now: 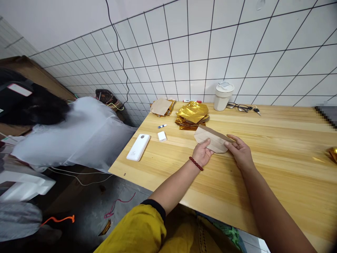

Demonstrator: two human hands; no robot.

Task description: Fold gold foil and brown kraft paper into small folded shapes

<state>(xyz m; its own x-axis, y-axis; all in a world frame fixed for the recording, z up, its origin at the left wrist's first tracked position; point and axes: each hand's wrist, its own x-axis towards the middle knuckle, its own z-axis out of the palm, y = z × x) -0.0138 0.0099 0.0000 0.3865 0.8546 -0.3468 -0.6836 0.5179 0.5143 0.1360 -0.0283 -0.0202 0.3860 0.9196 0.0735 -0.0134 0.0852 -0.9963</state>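
A folded sheet of brown paper (212,138) is held between my two hands, just above the wooden table. My left hand (202,153), with a dark red bead bracelet at the wrist, is closed on its lower left edge, thumb on top. At the right end, my right hand (240,151) pinches the paper between thumb and fingers. Crease lines run along the paper's length. Just behind it lies a stack of gold foil sheets (192,113). Farther left sits another pile topped with brown paper (161,106).
On the table (284,151) are a white power bank (138,147), a small white block (162,136), a white lidded cup (223,96), glasses (239,106) and a key (256,110). A tiled wall borders the back. A person in a pale top (79,133) leans at the left.
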